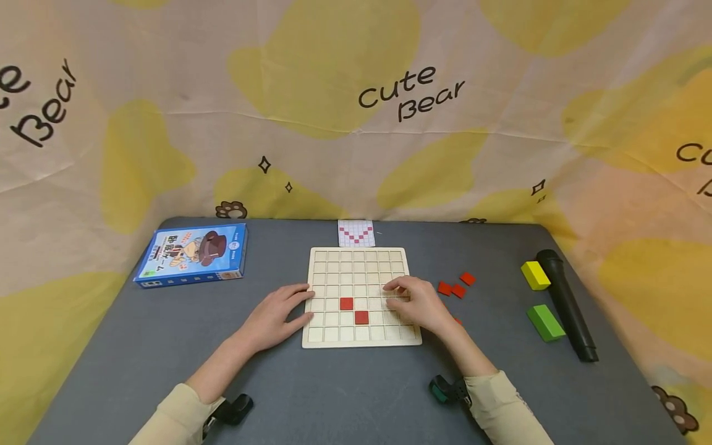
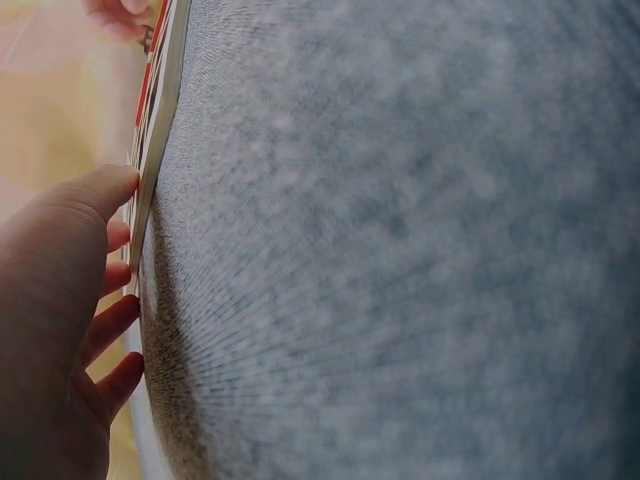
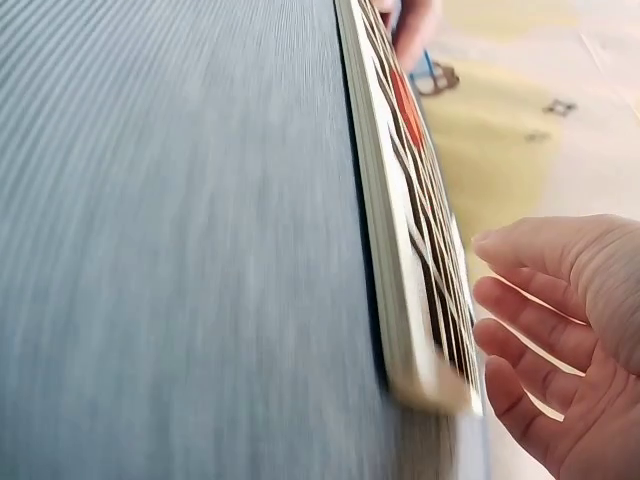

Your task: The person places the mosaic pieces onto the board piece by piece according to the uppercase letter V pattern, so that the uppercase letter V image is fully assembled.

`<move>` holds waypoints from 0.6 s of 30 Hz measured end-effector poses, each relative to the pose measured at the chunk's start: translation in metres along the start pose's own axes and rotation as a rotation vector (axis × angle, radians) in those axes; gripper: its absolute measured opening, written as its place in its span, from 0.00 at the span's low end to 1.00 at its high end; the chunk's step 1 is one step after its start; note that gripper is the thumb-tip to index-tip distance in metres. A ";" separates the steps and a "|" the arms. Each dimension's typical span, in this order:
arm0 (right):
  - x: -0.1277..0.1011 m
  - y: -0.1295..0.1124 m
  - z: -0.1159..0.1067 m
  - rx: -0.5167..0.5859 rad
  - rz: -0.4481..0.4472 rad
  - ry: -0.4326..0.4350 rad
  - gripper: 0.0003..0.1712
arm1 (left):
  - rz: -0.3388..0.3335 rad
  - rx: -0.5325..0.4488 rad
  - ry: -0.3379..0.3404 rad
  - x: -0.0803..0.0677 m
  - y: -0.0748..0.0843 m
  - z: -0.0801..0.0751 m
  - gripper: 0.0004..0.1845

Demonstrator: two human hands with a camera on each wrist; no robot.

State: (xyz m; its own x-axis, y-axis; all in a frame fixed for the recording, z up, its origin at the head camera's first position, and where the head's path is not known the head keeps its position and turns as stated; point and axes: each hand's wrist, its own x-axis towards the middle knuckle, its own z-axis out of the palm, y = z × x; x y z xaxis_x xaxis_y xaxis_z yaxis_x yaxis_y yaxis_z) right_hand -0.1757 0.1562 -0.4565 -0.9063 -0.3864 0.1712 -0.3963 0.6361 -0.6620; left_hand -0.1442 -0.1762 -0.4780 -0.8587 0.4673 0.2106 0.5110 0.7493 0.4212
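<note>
A pale square grid board (image 1: 378, 334) lies on the table with two red square tiles in it, one tile (image 1: 347, 303) diagonally up and left of the other tile (image 1: 361, 317). My left hand (image 1: 274, 316) rests its fingertips and thumb against the board's left edge, fingers spread. Over the board's right columns hovers my right hand (image 1: 418, 303), fingers loosely bent, thumb and fingertips apart. In the right wrist view no tile shows between the fingers (image 3: 525, 325). Several loose red tiles (image 1: 445, 288) lie right of the board, one partly hidden behind the right hand.
A pattern card (image 1: 356, 233) with a pink V lies behind the board. At the back left is a blue box (image 1: 191, 253). On the right lie a yellow block (image 1: 535, 275), a green block (image 1: 546, 322) and a black microphone (image 1: 568, 306). A printed cloth hangs behind the grey table (image 1: 345, 395).
</note>
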 end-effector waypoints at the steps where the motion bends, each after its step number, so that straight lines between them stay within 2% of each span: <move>1: -0.002 0.003 -0.004 -0.007 0.000 0.007 0.12 | 0.000 0.001 0.000 0.000 0.000 0.000 0.26; 18: -0.045 0.045 -0.050 -0.134 0.027 0.099 0.14 | 0.015 -0.001 0.017 -0.001 -0.002 0.000 0.26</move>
State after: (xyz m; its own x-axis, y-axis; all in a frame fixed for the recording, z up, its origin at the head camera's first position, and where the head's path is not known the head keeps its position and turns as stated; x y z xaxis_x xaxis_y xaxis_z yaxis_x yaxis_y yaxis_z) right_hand -0.1603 0.2351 -0.4575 -0.9242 -0.3047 0.2304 -0.3820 0.7312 -0.5652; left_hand -0.1445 -0.1784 -0.4792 -0.8515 0.4701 0.2323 0.5237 0.7418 0.4188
